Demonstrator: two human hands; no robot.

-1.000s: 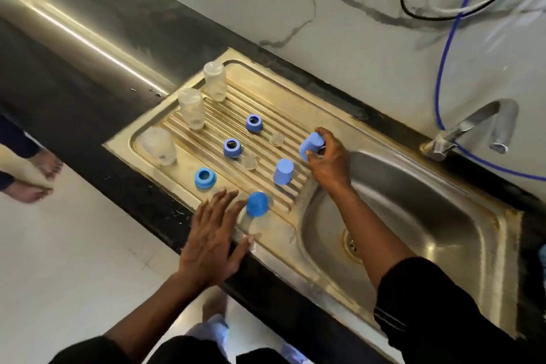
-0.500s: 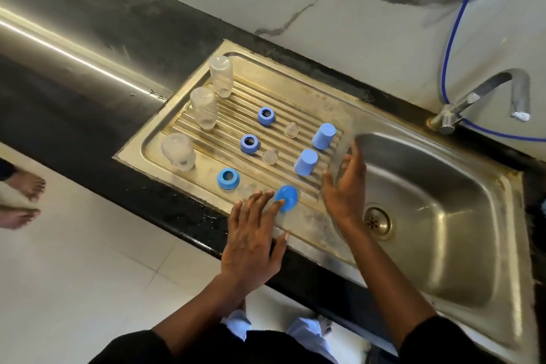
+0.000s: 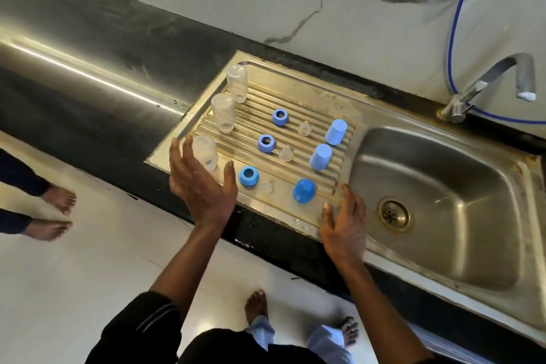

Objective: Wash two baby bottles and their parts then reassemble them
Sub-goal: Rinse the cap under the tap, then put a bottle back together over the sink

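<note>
On the drainboard (image 3: 295, 89) left of the sink (image 3: 443, 186), three clear bottles (image 3: 223, 112) stand mouth-down along the left edge. Blue rings (image 3: 266, 143), clear nipples (image 3: 286, 154) and blue caps (image 3: 320, 156) lie in rows toward the basin. The left hand (image 3: 201, 189) is spread wide, fingers straight on one side of the near bottle (image 3: 205, 152) and thumb on the other, gripping nothing; whether it touches the bottle I cannot tell. The right hand (image 3: 344, 224) lies flat and relaxed over the front rim, just beside the near cap (image 3: 304, 190), and holds nothing.

The step looks like taking up the near bottle to begin reassembly. To do it well, close the fingers round the body rather than the mouth, since the plastic is probably wet. Lift straight up so the bottle behind is not knocked, then turn it upright. The right hand is well placed to fetch the near nipple (image 3: 267, 186) and the near ring (image 3: 248, 176). Seat the nipple in the ring before screwing it on.
</note>
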